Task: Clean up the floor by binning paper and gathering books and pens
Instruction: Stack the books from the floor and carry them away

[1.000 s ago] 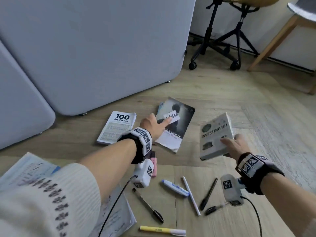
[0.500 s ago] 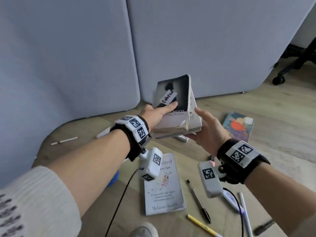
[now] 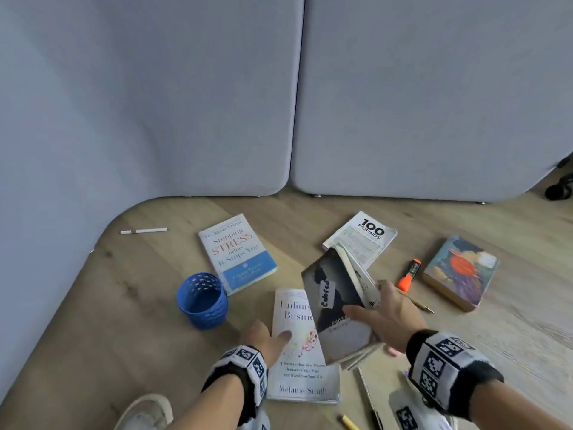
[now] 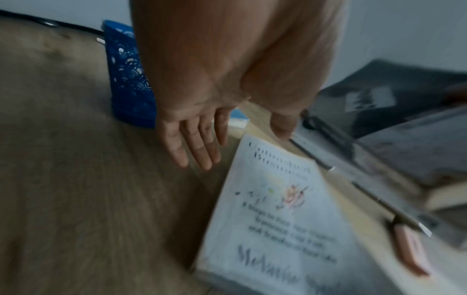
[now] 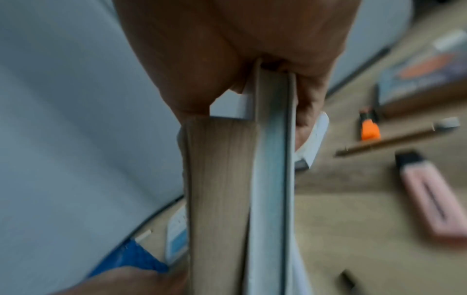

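My right hand (image 3: pixel 382 316) grips two stacked books, a dark-covered book (image 3: pixel 336 305) on top and a second one under it; the right wrist view shows their page edges (image 5: pixel 222 179) pinched between thumb and fingers. They hang tilted just above the floor. My left hand (image 3: pixel 268 336) is open, its thumb touching the white "Unfinished Business" book (image 3: pixel 302 372) lying on the floor, its straight fingers (image 4: pixel 197 153) beside the book's left edge. A blue mesh pen cup (image 3: pixel 202 301) stands left of it.
Three more books lie on the floor: "Stopping Stress" (image 3: pixel 237 251), "100 Filipinos" (image 3: pixel 364 242) and one with a colourful cover (image 3: pixel 459 271). An orange highlighter (image 3: pixel 410 274), a pink highlighter (image 5: pixel 429 199), a white pen (image 3: pixel 144 231) and other pens are scattered. Grey partitions (image 3: pixel 403 103) stand behind.
My left hand let go of the dark book and dropped to the white book. The right hand now carries both books alone, lower down. The view has shifted left.
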Available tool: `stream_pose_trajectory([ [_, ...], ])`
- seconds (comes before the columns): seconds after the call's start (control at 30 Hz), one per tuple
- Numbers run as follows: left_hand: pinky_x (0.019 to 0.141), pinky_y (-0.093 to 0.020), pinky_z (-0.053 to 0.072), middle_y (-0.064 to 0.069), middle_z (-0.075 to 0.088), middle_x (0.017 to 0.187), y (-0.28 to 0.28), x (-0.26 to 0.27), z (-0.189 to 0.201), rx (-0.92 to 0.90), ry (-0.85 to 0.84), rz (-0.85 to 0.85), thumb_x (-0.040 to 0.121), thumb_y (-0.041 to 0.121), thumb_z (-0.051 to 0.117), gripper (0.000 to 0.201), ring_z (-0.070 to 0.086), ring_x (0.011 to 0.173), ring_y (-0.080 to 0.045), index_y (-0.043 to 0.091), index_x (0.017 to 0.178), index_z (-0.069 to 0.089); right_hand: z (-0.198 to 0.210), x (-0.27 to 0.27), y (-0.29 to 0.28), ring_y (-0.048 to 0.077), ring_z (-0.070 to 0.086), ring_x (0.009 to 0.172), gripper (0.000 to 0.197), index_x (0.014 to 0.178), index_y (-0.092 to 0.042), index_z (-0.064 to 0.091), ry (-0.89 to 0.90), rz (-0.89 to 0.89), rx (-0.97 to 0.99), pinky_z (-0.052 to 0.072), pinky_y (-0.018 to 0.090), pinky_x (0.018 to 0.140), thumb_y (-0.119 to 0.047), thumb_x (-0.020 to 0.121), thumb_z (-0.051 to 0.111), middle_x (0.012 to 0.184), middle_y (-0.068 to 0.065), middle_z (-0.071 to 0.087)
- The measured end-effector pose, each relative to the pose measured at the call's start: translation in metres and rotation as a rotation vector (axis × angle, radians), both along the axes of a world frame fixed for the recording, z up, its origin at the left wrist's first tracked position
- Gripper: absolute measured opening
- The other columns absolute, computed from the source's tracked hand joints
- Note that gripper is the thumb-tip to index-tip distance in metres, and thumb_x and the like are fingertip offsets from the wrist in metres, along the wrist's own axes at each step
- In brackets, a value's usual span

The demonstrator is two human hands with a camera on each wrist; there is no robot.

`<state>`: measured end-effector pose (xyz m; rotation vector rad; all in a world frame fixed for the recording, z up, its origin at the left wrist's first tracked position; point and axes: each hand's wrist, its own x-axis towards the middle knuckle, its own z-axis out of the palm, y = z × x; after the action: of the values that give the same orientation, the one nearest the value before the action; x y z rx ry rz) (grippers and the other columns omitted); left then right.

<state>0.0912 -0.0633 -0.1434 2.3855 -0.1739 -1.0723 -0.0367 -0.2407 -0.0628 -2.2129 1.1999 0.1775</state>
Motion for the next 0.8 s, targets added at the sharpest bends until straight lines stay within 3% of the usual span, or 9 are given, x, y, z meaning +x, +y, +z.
stream_pose_trajectory([
  [0.13,0.087,-0.027,0.050,-0.002,0.063,0.120,-0.005,-0.009,-0.015,0.022,0.003,-0.108,0.064,0.060,0.077,0.073,0.062,0.108,-0.021,0.014,0.117,0.058,0.019,0.012,-0.002,0.022,0.054,0.075,0.062,0.109,-0.015,0.037,0.126,0.165,-0.270,0.040,0.031,0.062,-0.062,0.077,0.063,0.077,-0.003,0.051],
  [0.23,0.091,-0.030,0.052,0.001,0.061,0.120,-0.015,-0.010,-0.029,0.090,-0.023,-0.140,0.054,0.061,0.081,0.080,0.061,0.110,-0.020,0.019,0.119,0.061,0.002,0.016,0.011,0.019,0.055,0.070,0.057,0.107,-0.016,0.033,0.111,0.149,-0.265,0.043,0.032,0.061,-0.057,0.078,0.061,0.073,-0.005,0.051],
  [0.33,0.088,-0.035,0.054,0.002,0.066,0.107,-0.023,-0.002,-0.067,0.089,0.018,-0.097,0.034,0.063,0.084,0.089,0.064,0.101,-0.021,0.019,0.110,0.067,-0.024,0.008,0.028,0.010,0.052,0.069,0.054,0.110,-0.018,0.029,0.166,0.216,-0.179,0.040,0.023,0.060,-0.047,0.079,0.063,0.080,-0.007,0.052],
  [0.37,0.089,-0.036,0.054,0.002,0.067,0.106,-0.024,0.001,-0.076,0.071,0.052,-0.089,0.035,0.058,0.085,0.083,0.065,0.100,-0.022,0.020,0.107,0.069,-0.032,0.005,0.031,0.009,0.054,0.072,0.054,0.110,-0.019,0.028,0.154,0.232,-0.174,0.041,0.021,0.061,-0.044,0.079,0.063,0.085,-0.007,0.053],
  [0.5,0.085,-0.034,0.055,-0.003,0.070,0.093,-0.019,0.002,-0.050,-0.023,0.114,0.002,0.054,0.020,0.085,0.037,0.066,0.090,-0.025,0.014,0.084,0.065,-0.040,0.003,0.031,0.012,0.054,0.084,0.061,0.119,-0.019,0.026,0.096,0.236,-0.203,0.041,0.019,0.068,-0.043,0.077,0.064,0.102,-0.005,0.049],
  [0.57,0.083,-0.036,0.055,-0.005,0.065,0.092,-0.022,0.003,-0.055,-0.078,0.128,0.062,0.058,0.013,0.083,0.038,0.064,0.087,-0.026,0.014,0.086,0.056,-0.037,0.001,0.027,0.013,0.052,0.085,0.058,0.117,-0.022,0.027,0.098,0.208,-0.181,0.035,0.018,0.062,-0.043,0.078,0.064,0.104,-0.005,0.052],
  [0.63,0.084,-0.036,0.055,-0.007,0.064,0.098,-0.028,0.004,-0.051,-0.101,0.100,0.044,0.066,0.012,0.078,0.036,0.063,0.088,-0.025,0.012,0.091,0.052,-0.035,-0.004,0.021,0.015,0.052,0.085,0.056,0.110,-0.025,0.028,0.074,0.119,-0.122,0.039,0.022,0.063,-0.045,0.075,0.067,0.100,-0.006,0.053],
  [0.7,0.081,-0.033,0.052,-0.010,0.060,0.110,-0.040,0.012,-0.041,-0.002,-0.104,-0.047,0.073,0.014,0.072,0.035,0.060,0.094,-0.026,0.009,0.101,0.052,-0.034,-0.009,0.012,0.018,0.055,0.088,0.058,0.106,-0.027,0.028,0.057,-0.012,-0.085,0.048,0.031,0.072,-0.047,0.071,0.069,0.098,-0.006,0.052],
  [0.8,0.087,-0.037,0.048,-0.014,0.047,0.124,-0.076,0.033,-0.017,0.058,-0.468,-0.140,0.077,0.017,0.070,0.051,0.051,0.111,-0.028,0.005,0.119,0.043,-0.030,-0.012,-0.004,0.023,0.058,0.087,0.059,0.104,-0.021,0.029,0.041,-0.176,-0.093,0.051,0.035,0.075,-0.046,0.071,0.071,0.098,-0.002,0.054],
])
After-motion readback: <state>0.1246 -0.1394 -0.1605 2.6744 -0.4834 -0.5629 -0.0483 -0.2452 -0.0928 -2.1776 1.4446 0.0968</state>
